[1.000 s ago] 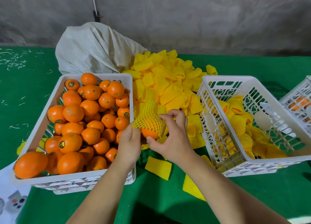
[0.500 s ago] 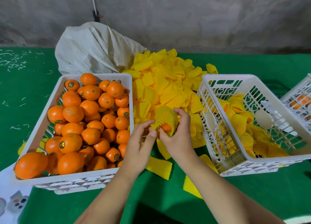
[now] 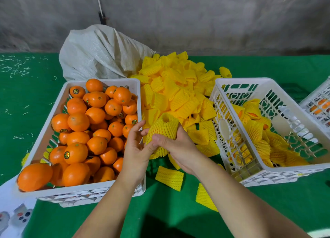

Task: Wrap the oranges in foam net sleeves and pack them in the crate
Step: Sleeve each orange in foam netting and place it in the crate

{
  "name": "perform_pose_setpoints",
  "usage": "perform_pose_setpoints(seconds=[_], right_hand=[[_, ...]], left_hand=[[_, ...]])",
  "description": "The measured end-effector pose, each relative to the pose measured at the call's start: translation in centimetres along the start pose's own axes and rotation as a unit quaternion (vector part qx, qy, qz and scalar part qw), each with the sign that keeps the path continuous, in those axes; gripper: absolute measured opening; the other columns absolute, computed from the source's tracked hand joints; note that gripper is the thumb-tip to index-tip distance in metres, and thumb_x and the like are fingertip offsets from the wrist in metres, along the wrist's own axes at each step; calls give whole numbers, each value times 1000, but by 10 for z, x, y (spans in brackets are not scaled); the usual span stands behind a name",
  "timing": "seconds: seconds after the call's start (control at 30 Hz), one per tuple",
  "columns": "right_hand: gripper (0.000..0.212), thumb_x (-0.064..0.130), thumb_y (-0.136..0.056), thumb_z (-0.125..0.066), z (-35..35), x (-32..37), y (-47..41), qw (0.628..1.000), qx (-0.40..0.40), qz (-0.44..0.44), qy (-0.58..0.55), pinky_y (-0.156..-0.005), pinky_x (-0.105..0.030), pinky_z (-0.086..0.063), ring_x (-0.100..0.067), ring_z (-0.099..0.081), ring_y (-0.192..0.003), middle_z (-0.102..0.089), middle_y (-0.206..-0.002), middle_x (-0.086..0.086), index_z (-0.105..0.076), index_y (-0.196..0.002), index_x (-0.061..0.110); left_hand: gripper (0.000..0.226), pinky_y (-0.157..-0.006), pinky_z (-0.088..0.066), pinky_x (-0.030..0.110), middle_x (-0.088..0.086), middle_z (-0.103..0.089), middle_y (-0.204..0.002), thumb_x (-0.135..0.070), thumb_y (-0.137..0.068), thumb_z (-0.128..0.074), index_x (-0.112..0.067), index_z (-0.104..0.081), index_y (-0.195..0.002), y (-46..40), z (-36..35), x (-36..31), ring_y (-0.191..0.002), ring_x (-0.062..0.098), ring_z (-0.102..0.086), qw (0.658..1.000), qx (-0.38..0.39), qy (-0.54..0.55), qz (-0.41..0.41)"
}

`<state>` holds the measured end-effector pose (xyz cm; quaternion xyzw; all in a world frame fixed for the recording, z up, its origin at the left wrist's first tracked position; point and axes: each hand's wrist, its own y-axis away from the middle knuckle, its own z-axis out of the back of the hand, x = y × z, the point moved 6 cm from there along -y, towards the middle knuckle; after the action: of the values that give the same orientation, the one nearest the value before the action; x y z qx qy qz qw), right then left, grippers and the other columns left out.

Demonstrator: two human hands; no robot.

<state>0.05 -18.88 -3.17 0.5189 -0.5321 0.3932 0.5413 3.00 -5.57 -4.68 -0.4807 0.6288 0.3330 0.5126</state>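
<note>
Right hand [image 3: 180, 148] clamped on orange in yellow foam net sleeve [image 3: 163, 130], left hand [image 3: 136, 148] loosely spread, fingertips touching it, above green desk [image 3: 294, 205] between white plastic slatted crates [image 3: 267, 174]

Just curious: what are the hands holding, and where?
The right hand grips a sleeved orange around its lower side; the left hand touches its edge.
</note>
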Motion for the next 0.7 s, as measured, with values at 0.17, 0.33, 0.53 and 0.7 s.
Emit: perform_pose_setpoints(seconds=[0.17, 0.33, 0.53, 0.7], right_hand=[[99, 68, -56, -93, 39, 8, 1, 996, -59, 14, 63, -102, -42, -55, -11, -65, -123, -67, -135, 13, -52, -142, 44], [112, 83, -56, -82, 148, 32, 14, 977, -208, 1, 42, -89, -39, -60, -17, -67, -121, -62, -143, 10, -46, -151, 36], [81, 40, -87, -75, 290, 22, 41, 865, -477, -81, 133, -91, -50, -55, -39, -56, -128, -53, -146, -13, -34, -156, 25], [89, 75, -93, -46, 299, -23, 55, 813, -419, -228, 334, -120, -68, -16, -38, 9, -157, 22, -171, 1, 7, -160, 50]], left_hand=[[88, -79, -62, 33, -6, -58, -134, -80, -84, -61, -31, -39, -154, -9, 5, 3, -105, 12, -71, 999, 16, -30, 32], [49, -90, -55, 37, 3, -56, -138, -46, -105, -58, -23, -48, -148, -46, 86, 28, -111, 16, -62, 886, -9, -457, 80], [49, -97, -48, 39, 4, -34, -141, -47, -104, -59, -25, -33, -140, -28, 88, 76, -115, 22, -50, 728, 164, -621, 240], [69, -101, -47, 41, 12, -31, -154, -47, -105, -57, -22, -17, -155, -24, 83, 71, -130, 31, -50, 741, 172, -594, 262]])
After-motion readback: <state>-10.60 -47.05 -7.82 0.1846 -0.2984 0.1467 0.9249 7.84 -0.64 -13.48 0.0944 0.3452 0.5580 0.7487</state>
